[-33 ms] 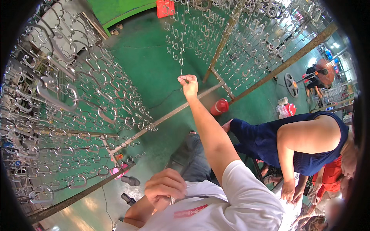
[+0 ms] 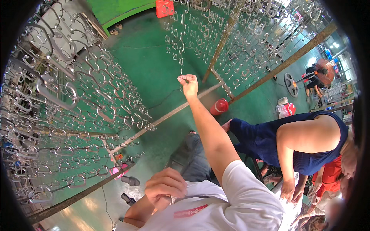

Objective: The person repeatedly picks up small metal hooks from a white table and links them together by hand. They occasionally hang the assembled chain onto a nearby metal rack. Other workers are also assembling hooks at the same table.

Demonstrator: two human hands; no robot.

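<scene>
Ahead of me, my right hand (image 2: 189, 85) reaches out with thumb and fingers pinched on the low end of a thin wire. That wire belongs to a hanging strand of silvery C-shaped metal hooks (image 2: 175, 48), which look like carabiner bodies. A small piece of metal shows just under the fingers. My left hand (image 2: 165, 186) is curled close to my chest, its back turned up. Something small and pale peeks out beneath it, too hidden to name.
Dense strands of similar hooks (image 2: 58, 92) hang at left. Rusty rack bars (image 2: 285, 63) and a low floor bar (image 2: 173, 111) cross the area. A red bucket-like container (image 2: 219, 106) stands beyond my arm. At right sits a person in a navy top (image 2: 300, 154), with other people behind.
</scene>
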